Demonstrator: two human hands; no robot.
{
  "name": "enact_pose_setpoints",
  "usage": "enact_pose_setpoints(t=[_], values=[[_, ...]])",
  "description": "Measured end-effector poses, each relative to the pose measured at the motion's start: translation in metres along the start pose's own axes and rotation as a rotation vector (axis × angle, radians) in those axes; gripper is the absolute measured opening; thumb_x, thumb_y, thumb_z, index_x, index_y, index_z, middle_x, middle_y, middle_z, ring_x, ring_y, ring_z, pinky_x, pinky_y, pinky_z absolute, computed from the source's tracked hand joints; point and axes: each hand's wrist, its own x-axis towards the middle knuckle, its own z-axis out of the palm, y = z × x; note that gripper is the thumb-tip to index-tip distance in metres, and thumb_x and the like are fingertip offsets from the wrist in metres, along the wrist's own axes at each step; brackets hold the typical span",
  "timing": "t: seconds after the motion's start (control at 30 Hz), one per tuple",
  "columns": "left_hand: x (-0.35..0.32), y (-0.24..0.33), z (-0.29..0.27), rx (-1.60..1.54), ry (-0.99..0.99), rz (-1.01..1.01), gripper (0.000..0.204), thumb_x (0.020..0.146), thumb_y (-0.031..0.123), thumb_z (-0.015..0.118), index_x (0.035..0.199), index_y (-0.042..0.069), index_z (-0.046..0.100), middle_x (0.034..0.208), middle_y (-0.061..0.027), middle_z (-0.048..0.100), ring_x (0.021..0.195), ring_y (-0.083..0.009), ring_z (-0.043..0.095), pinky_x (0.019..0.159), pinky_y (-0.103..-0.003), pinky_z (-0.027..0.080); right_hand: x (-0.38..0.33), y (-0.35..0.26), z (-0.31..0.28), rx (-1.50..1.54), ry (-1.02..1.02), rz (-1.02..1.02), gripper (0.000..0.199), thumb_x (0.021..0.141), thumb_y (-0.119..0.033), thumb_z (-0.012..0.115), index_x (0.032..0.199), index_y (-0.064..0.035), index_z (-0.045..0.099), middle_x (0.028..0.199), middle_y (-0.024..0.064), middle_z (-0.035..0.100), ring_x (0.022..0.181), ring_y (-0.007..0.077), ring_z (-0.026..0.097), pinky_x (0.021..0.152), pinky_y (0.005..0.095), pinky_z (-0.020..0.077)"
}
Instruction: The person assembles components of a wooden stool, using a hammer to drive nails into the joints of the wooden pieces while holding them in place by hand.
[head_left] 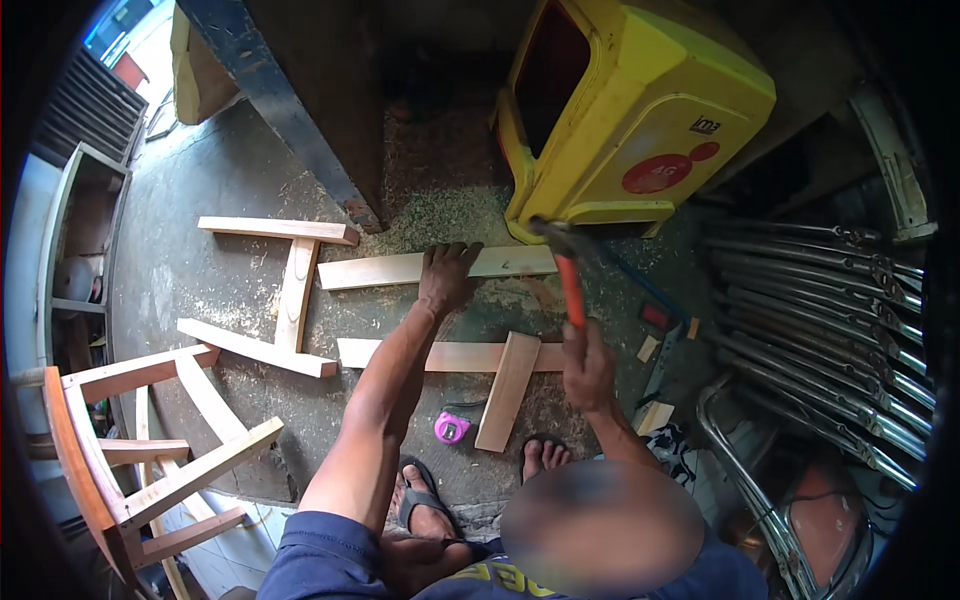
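We press our left hand (446, 277) flat, fingers spread, on a pale wooden board (400, 270) lying on the sawdust-strewn floor (220, 290) near its far edge, beside the yellow plastic housing (640, 110). Our right hand (588, 368) has its grip closed round the orange handle of a hammer (568, 275), the head raised over the board's right end. The board looks stiff and light, likely to skid on the dust, so we judge pressing down at mid-length holds it best. Nearer us lies a T-shaped board joint (480, 365) with a pink tape measure (451, 427) just beside it. An H-shaped frame (285, 290) lies to the left, and a wooden chair frame (150, 450) crowds the near-left corner, leaving open floor only between.
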Motion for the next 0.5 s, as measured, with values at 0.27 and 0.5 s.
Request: enact_pose_setpoints(t=[0.27, 0.5], values=[[0.012, -0.006, 0.001, 0.076, -0.020, 0.040, 0.070, 0.079, 0.036, 0.081, 0.143, 0.020, 0.055, 0.130, -0.0133, 0.062, 0.127, -0.0346, 0.054, 0.110, -0.053, 0.037, -0.039, 0.067, 0.026, -0.284, -0.164, 0.201, 0.030, 0.105, -0.034, 0.054, 0.109, -0.0049, 0.058, 0.068, 0.0281, 0.062, 0.071, 0.0517, 0.065, 0.054, 0.0567, 0.0462], [0.020, 0.033, -0.092, 0.071, 0.013, 0.185, 0.070, 0.079, 0.034, 0.079, 0.142, 0.015, 0.054, 0.114, -0.0190, 0.062, 0.111, -0.0394, 0.059, 0.097, -0.058, 0.043, -0.083, 0.118, -0.018, -0.434, 0.039, 0.563, 0.027, 0.099, -0.033, 0.058, 0.116, -0.0120, 0.063, 0.096, 0.0296, 0.068, 0.094, 0.0485, 0.067, 0.077, 0.0568, 0.0506]])
